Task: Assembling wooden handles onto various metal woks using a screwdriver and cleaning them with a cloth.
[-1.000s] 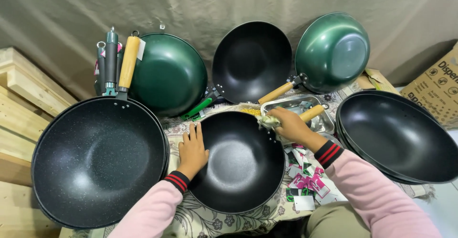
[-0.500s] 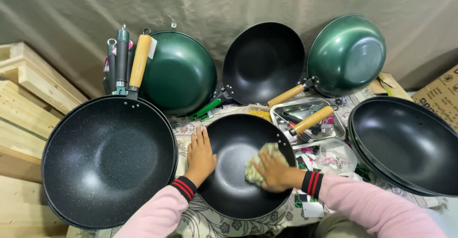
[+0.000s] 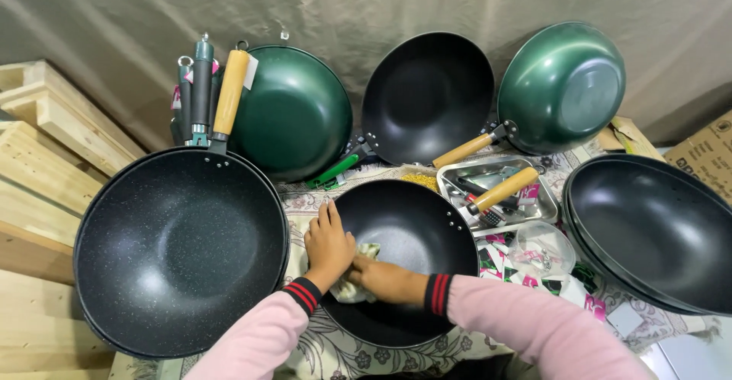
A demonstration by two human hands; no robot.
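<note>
A black wok (image 3: 419,231) with a wooden handle (image 3: 503,189) lies in front of me on a patterned cloth. My left hand (image 3: 328,241) rests flat on the wok's left rim, fingers together. My right hand (image 3: 385,279) presses a pale crumpled cloth (image 3: 352,288) against the inside of the wok at its left side, close beside the left hand. Both arms wear pink sleeves with striped cuffs.
A large speckled black wok (image 3: 179,246) sits at the left, stacked black woks (image 3: 656,231) at the right. Two green woks (image 3: 293,113) (image 3: 560,86) and a black one (image 3: 427,94) lean on the back curtain. A metal tray (image 3: 465,174) and wooden planks (image 3: 38,174) are nearby.
My right hand came down from the wok's handle into the bowl with the cloth, then slid left across the inside toward my left hand. The left hand stayed on the rim.
</note>
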